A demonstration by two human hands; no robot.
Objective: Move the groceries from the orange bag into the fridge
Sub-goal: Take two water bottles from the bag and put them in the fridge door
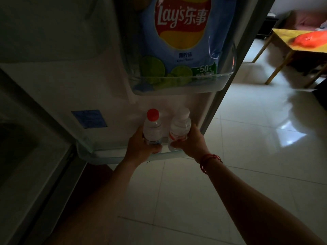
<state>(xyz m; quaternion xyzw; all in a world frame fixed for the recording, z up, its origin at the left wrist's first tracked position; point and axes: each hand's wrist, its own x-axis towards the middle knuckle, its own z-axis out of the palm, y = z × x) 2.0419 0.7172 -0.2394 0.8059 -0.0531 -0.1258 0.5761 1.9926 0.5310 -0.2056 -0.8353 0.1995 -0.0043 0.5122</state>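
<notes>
red-capped water bottle (152, 127) in left hand (139, 147), fingers curled round its lower body. white-capped bottle (180, 127) just right of it, gripped the same way by right hand (192, 144). both upright, side by side, bases down in the lower door shelf (106, 154) of the open fridge door (70, 76). lay's lime chip bag (182, 32) stands in the upper door shelf (177, 85) above. orange bag (307, 40) lies on yellow table (283, 35), far right, well apart. red string bracelet (209, 160) on right wrist.
</notes>
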